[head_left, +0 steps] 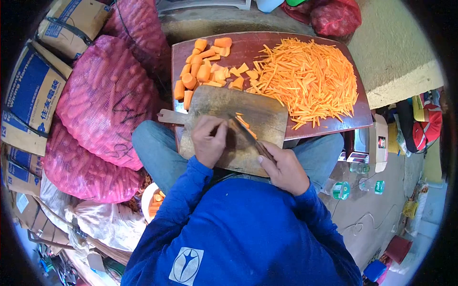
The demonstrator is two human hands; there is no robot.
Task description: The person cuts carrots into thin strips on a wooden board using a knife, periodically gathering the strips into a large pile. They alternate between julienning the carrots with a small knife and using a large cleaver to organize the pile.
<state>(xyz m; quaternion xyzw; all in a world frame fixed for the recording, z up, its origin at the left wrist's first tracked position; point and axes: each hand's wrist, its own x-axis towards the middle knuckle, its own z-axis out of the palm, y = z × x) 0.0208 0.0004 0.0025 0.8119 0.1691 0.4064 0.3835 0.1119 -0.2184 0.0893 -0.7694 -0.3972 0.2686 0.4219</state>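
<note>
A wooden cutting board (pixel 268 108) with a handle at its left lies across my lap and over the near edge of a dark red table (pixel 244 50). My right hand (pixel 285 168) grips a knife (pixel 248 135) by its handle, the blade slanting up and left over the board. A few thin carrot strips (pixel 245 125) lie along the blade. Fingers curled, my left hand (pixel 210 139) rests on the board just left of the blade; whatever it pinches is hidden. Beyond the board are carrot chunks (pixel 203 72) at left and a big heap of carrot sticks (pixel 310 78) at right.
Pink mesh sacks of carrots (pixel 107 100) and cardboard boxes (pixel 36 95) crowd the left. A white bucket (pixel 147 202) with carrot pieces stands by my left leg. Plastic bottles (pixel 340 190) lie on the floor at right. A red mesh bag (pixel 335 18) sits behind the table.
</note>
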